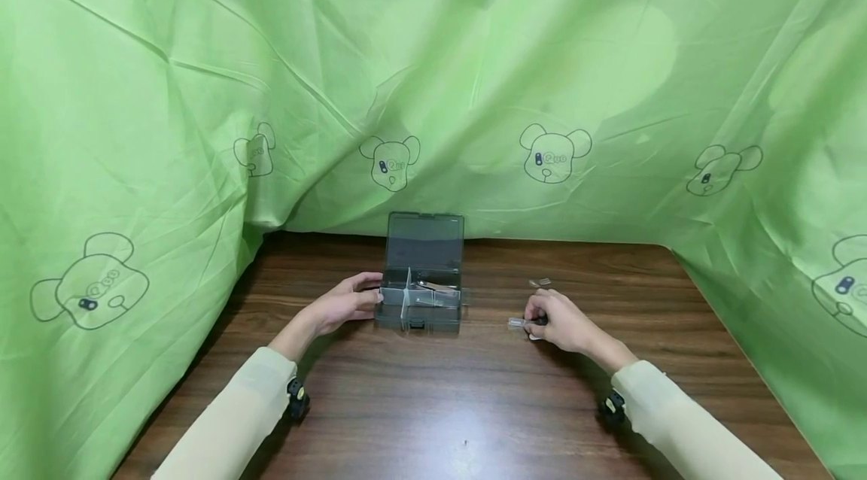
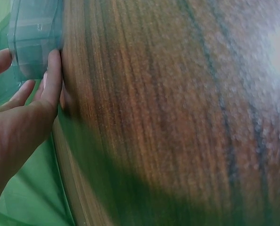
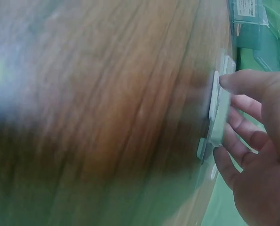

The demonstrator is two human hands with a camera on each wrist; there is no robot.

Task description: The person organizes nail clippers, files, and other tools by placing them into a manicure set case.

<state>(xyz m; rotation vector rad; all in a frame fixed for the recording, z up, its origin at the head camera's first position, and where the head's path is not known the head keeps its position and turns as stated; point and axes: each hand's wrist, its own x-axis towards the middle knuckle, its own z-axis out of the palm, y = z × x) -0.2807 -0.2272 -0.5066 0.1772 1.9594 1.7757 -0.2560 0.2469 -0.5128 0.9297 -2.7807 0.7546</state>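
Observation:
A dark see-through plastic storage box (image 1: pixel 418 326) stands on the table with its lid (image 1: pixel 425 241) raised at the back. White dividers split its inside, and a few small items (image 1: pixel 436 287) lie in it. My left hand (image 1: pixel 342 305) holds the box's left end, thumb near the top rim and fingers along the side. Off to the right of the box, my right hand (image 1: pixel 558 320) pinches a small clear plastic piece (image 1: pixel 516 323) low over the table. A flat whitish part (image 3: pixel 218 110) shows by its fingertips in the right wrist view. Something small and black (image 1: pixel 539 320) is partly hidden under the fingers.
Another small clear piece (image 1: pixel 539 282) lies on the wooden table (image 1: pixel 420 397) just beyond the right hand. Green curtain (image 1: pixel 467 186) with bear outlines hangs behind the table and at both sides. Glare brightens the table's near middle.

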